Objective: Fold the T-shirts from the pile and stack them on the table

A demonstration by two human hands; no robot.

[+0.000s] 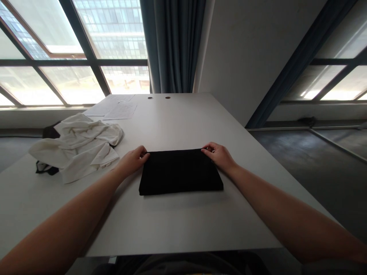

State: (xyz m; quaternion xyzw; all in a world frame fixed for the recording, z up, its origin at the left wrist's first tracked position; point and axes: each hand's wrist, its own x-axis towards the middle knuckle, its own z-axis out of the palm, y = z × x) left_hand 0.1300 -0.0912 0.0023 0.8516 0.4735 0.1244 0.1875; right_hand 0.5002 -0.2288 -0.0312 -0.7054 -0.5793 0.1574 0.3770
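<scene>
A black folded cloth [180, 172] lies flat as a neat rectangle on the white table [183, 225], in front of me. My left hand [135, 159] pinches its far left corner between thumb and fingers. At the far right corner, my right hand [218, 153] grips the cloth's edge the same way. The near edge of the cloth shows some thickness, and neither hand touches it.
A crumpled pile of white cloth [83, 143] with dark parts lies on the table's left side. Sheets of paper [120, 110] rest behind it. Two round holes are near the far edge. Windows, a blue-grey curtain [174, 46] and a slanted wall stand beyond.
</scene>
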